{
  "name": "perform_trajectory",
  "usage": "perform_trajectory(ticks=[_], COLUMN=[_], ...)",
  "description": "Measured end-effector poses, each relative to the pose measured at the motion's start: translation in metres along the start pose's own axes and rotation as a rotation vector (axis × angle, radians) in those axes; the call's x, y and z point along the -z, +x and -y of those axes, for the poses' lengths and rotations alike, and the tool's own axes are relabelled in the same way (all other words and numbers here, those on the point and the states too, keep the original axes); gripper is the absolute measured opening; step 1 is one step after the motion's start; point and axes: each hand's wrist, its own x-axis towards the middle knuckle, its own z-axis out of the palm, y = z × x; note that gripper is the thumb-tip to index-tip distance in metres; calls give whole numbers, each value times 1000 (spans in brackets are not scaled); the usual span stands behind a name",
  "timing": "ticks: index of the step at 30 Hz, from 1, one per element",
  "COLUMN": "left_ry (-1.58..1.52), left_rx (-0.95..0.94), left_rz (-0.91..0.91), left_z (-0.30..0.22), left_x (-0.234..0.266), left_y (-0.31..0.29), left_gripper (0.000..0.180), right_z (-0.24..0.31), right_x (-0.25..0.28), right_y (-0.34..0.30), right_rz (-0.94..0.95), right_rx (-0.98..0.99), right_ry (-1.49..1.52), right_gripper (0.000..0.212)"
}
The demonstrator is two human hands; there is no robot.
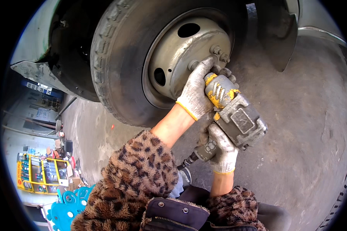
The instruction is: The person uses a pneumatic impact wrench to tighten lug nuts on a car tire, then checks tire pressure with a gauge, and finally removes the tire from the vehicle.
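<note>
The gloved right hand (pixel 223 152) is wrapped around the handle of the impact wrench (pixel 241 121), whose body lies just above it, while the gloved left hand (pixel 198 90) curls around the nose, close to the lug nuts (pixel 216 50) of the wheel (pixel 167 52). That hand and the nose hide part of the hub; a yellow rack (pixel 42 182) stands well off to the left on the floor (pixel 297 115).

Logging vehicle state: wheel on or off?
On: the wheel sits in the wheel arch, with nuts showing on its face.
</note>
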Motion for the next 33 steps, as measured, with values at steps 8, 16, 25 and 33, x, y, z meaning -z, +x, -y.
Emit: perform_trajectory(ticks=[8,16,25,33], left_ry=[263,946,782,276], left_rx=[9,-576,-551,-219], left_rz=[7,-247,-335,-135], left_z=[5,1,26,16], left_x=[17,43,15,9], left_y=[-12,-11,-20,-21], left_gripper=[59,43,41,31], right_z=[-13,-23,-18,-37], right_x=[16,37,26,21], right_y=[-21,-24,-25,-26], right_rz=[-35,268,169,45], right_rx=[-97,427,518,69], right_ry=[28,-574,-547,-208], right_gripper=[40,51,31,18])
